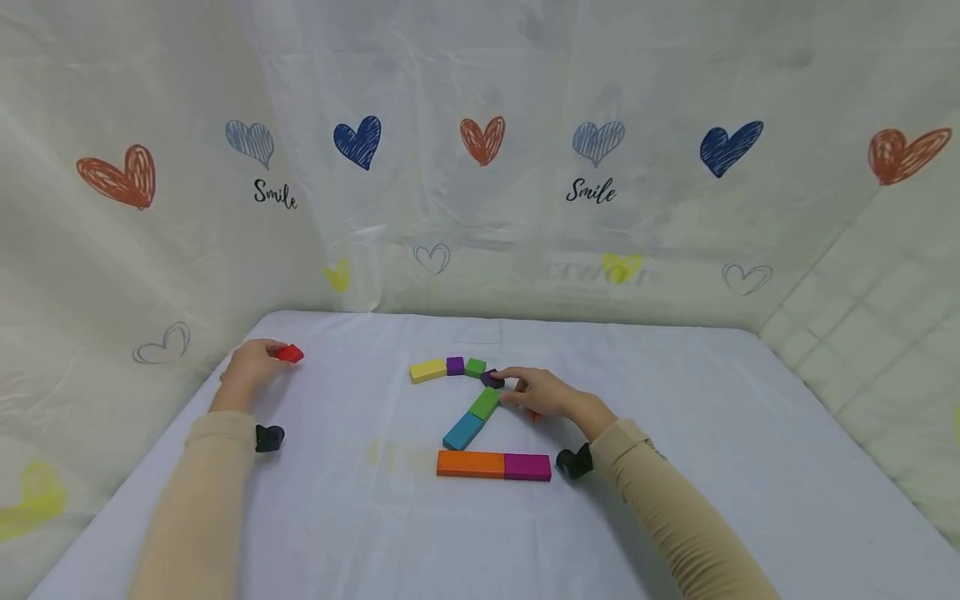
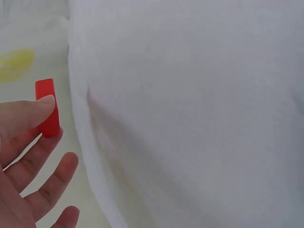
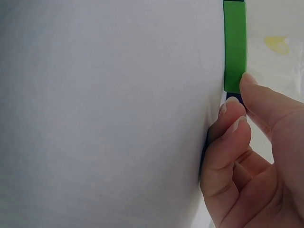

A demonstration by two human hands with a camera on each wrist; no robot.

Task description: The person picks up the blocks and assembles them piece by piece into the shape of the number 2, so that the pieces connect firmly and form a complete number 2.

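At the far left of the table my left hand [image 1: 253, 364] pinches a red block [image 1: 290, 354] between thumb and fingers. The left wrist view shows the thumb flat on this red block [image 2: 47, 107], with the other fingers spread below. My right hand [image 1: 545, 394] is at the bend of a line of coloured blocks. Its index fingertip touches a dark purple block [image 1: 492, 379], while the thumb lies by the end of a green block [image 1: 485, 403]. In the right wrist view, the thumb tip meets the green block [image 3: 235, 47]; the fingers partly hide the dark block.
A yellow block [image 1: 428, 371], a purple block [image 1: 455, 366] and a small green block [image 1: 475, 367] form the upper arc. A blue block [image 1: 462, 432] continues the slanted line. Nearer, an orange block [image 1: 470, 464] and a magenta block [image 1: 527, 467] lie end to end.
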